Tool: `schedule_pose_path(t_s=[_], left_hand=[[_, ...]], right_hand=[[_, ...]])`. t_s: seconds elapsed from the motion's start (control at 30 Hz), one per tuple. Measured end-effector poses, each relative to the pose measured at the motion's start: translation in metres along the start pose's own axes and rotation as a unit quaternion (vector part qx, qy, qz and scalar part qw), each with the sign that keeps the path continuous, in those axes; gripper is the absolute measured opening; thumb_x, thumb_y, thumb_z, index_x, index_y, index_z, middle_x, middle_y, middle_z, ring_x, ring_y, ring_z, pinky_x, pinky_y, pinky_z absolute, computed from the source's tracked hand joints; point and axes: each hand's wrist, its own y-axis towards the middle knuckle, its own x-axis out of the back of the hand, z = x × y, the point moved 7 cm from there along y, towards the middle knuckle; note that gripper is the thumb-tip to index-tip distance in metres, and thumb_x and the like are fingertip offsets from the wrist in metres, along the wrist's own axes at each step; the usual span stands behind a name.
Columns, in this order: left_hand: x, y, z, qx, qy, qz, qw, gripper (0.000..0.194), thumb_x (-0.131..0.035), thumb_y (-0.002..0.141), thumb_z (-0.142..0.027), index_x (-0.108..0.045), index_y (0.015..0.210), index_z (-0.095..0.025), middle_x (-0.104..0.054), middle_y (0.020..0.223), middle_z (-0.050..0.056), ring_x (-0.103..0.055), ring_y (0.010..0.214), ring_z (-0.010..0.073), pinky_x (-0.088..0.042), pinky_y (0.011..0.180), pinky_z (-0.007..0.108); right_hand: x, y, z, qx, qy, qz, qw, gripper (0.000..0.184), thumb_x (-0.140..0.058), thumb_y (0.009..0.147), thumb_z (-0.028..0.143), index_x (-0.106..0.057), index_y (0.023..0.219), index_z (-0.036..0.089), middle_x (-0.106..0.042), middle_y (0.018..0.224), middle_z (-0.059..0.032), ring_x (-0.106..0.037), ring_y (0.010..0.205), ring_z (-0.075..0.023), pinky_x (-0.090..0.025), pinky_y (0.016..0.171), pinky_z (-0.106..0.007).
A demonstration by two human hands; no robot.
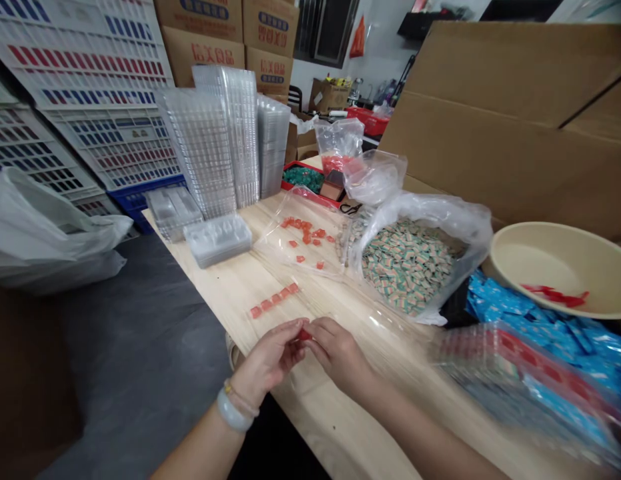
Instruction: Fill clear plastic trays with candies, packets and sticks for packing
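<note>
Tall stacks of clear trays (203, 153) stood beyond and to the left of a row of red pieces (275, 299) on a wooden desk (225, 293), the landmark of the scene, with a low tray stack (217, 241) nearer the row on that same side. The row's long axis slanted from near left to far right, just beyond the hands. The left hand (270, 357), the nearer of the two, pinched a small red piece (304, 334) just to the row's near right, where the fingertips of both hands met. Loose red pieces (307, 237) lay beyond the row on clear plastic. The right hand (340, 350) gripped the small red piece from its other side. Farther right of the row sat an open bag of small packets (410, 263) and a cream basin (590, 247).
</note>
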Motion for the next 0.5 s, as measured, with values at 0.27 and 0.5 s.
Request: schedule_pose_path(t_s=[0.27,0.5], left_hand=[[0.016,-0.003,-0.025,-0.193,0.262,-0.072,0.943,0.034,-0.057,0.070,-0.019,-0.053,0.103,-0.016,-0.054,0.074,0.001,-0.052,0.064,0.0106,-0.043,0.064,0.024],[0.010,-0.010,-0.005,-0.267,0.660,-0.033,0.701,0.031,-0.042,0.062,-0.003,-0.060,0.082,-0.019,-0.055,0.082,0.004,-0.050,0.082,0.0191,-0.039,0.078,0.032]], right_hand=[[-0.002,-0.001,-0.012,0.019,-0.048,0.057,0.997,0.018,-0.043,0.083,0.018,-0.059,0.091,0.018,-0.061,0.083,-0.0067,-0.054,0.080,-0.0162,-0.043,0.072,-0.029],[-0.048,-0.002,-0.029,0.080,-0.186,0.209,0.957,0.010,-0.053,0.077,0.023,-0.061,0.078,0.017,-0.058,0.078,-0.0057,-0.050,0.080,-0.0184,-0.037,0.070,-0.031]])
